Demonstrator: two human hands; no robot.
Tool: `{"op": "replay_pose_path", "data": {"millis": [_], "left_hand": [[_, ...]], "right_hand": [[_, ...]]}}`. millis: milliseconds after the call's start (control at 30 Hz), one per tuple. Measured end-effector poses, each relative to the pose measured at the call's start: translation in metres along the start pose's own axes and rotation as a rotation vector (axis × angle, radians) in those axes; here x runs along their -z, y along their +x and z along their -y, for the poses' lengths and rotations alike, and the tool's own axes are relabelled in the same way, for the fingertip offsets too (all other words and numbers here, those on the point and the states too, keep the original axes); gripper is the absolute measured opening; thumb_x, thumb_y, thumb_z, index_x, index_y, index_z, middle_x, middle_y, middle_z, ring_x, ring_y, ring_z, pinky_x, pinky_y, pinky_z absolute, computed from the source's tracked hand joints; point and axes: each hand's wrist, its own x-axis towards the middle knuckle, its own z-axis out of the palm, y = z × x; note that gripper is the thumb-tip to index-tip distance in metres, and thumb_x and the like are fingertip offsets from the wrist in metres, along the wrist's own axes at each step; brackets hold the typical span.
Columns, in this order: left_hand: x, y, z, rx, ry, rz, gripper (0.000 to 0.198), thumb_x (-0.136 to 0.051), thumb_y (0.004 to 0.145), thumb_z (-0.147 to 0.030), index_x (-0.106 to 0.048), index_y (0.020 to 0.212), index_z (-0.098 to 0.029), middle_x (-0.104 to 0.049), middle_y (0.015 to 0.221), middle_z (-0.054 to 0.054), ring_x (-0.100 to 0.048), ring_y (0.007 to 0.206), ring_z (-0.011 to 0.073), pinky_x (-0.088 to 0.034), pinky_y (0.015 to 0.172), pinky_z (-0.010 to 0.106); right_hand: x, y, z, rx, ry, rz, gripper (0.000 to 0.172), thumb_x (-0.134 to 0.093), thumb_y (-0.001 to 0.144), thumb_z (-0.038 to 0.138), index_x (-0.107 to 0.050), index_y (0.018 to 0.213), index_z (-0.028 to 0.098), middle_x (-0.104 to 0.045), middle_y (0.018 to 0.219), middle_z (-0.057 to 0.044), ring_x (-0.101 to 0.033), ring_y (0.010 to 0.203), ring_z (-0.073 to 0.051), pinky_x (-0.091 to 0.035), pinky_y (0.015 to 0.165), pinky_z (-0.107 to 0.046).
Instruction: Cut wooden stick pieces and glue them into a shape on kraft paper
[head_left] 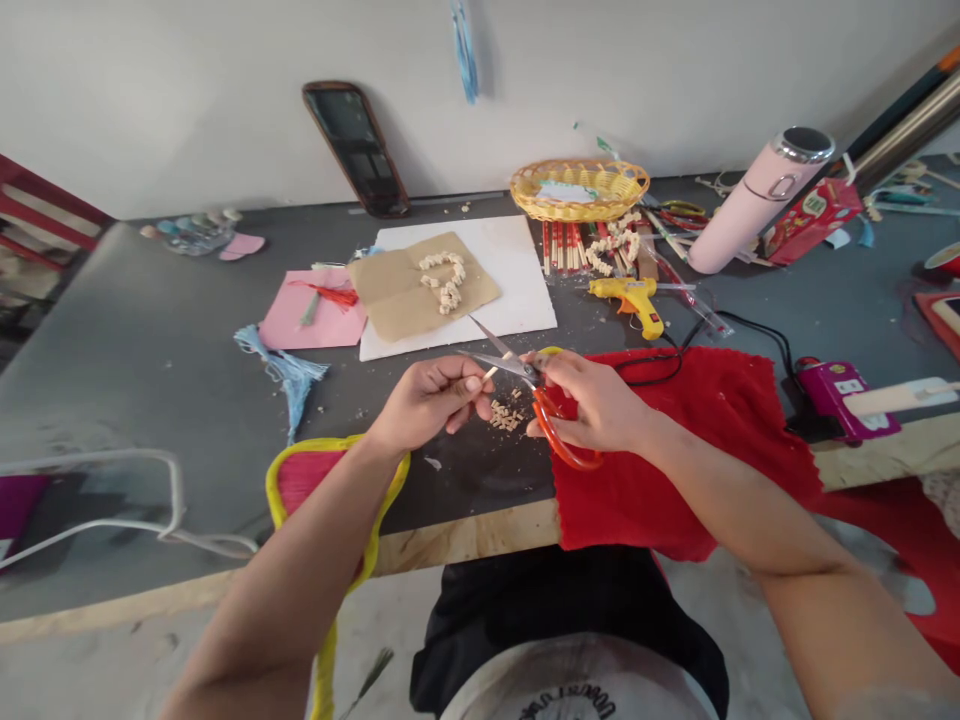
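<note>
Between thumb and fingers, my left hand (435, 398) pinches a thin pale stick (491, 373), whose upper end lies at the scissor blades. My right hand (592, 398) grips a pair of scissors with orange handles (559, 440); the blades are parted around the stick. Below them on the dark table is a small pile of cut stick pieces (508, 415). Farther back, a curved shape built of such pieces (444, 280) rests on a brown paper sheet (390, 300) over a white board (529, 300).
A yellow glue gun (634, 303) lies beside the red cloth (675, 420), its cord running right. Behind are a yellow basket (581, 205), several red-and-cream sticks (564, 248) and a pink flask (757, 205). A phone (360, 150) leans on the wall; blue tassels (289, 375) lie left.
</note>
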Motion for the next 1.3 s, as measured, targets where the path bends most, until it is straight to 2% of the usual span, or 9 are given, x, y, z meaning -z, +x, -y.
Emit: {"op": "replay_pose_path", "data": {"millis": [167,267,433,800,967,1300], "left_hand": [[-0.008,0.001,0.003,-0.089,0.112,-0.16,0.025,-0.071,0.082,-0.038,-0.066,0.081,-0.013,-0.073,0.074,0.007,-0.051,0.043,0.0067,-0.042,0.043,0.019],[-0.009,0.001,0.005,-0.111,0.169,-0.223,0.02,-0.071,0.081,-0.032,-0.067,0.08,-0.013,-0.073,0.074,0.006,-0.052,0.045,0.0069,-0.043,0.045,0.019],[-0.004,0.001,0.007,-0.099,0.127,-0.145,0.019,-0.071,0.081,-0.031,-0.068,0.081,-0.012,-0.072,0.069,0.006,-0.049,0.04,0.0061,-0.039,0.04,0.019],[0.003,0.0,0.002,0.019,-0.099,0.027,0.027,-0.078,0.077,-0.034,-0.065,0.074,-0.011,-0.072,0.061,0.006,-0.046,0.034,0.0044,-0.029,0.033,0.015],[0.002,0.0,0.002,0.061,-0.192,0.044,0.029,-0.081,0.073,-0.036,-0.067,0.074,-0.011,-0.071,0.058,0.006,-0.043,0.031,0.0041,-0.026,0.03,0.015],[0.002,-0.001,0.0,0.048,-0.186,0.044,0.03,-0.081,0.074,-0.037,-0.067,0.074,-0.011,-0.071,0.058,0.006,-0.044,0.032,0.0037,-0.029,0.031,0.014]], "right_hand": [[-0.003,-0.001,0.004,-0.093,-0.013,-0.053,0.059,-0.064,0.082,0.058,-0.052,0.127,0.021,-0.065,0.114,-0.014,-0.066,0.105,-0.029,-0.056,0.086,-0.043],[-0.004,-0.001,0.003,-0.108,-0.014,-0.059,0.061,-0.066,0.081,0.057,-0.051,0.128,0.021,-0.064,0.117,-0.013,-0.065,0.105,-0.028,-0.056,0.087,-0.043],[-0.003,0.0,0.0,-0.051,-0.069,-0.045,0.07,-0.072,0.077,0.056,-0.049,0.133,0.021,-0.059,0.127,-0.014,-0.057,0.121,-0.031,-0.053,0.097,-0.048],[-0.007,-0.001,-0.005,0.03,-0.09,-0.034,0.075,-0.07,0.079,0.054,-0.043,0.141,0.022,-0.058,0.124,-0.014,-0.054,0.121,-0.032,-0.05,0.101,-0.051],[-0.009,-0.001,-0.005,0.087,-0.075,-0.043,0.072,-0.067,0.083,0.052,-0.041,0.143,0.021,-0.059,0.118,-0.014,-0.06,0.111,-0.03,-0.054,0.095,-0.048],[-0.005,-0.002,-0.002,0.046,-0.095,-0.045,0.073,-0.07,0.08,0.051,-0.043,0.142,0.022,-0.059,0.12,-0.014,-0.06,0.111,-0.03,-0.055,0.092,-0.047]]}}
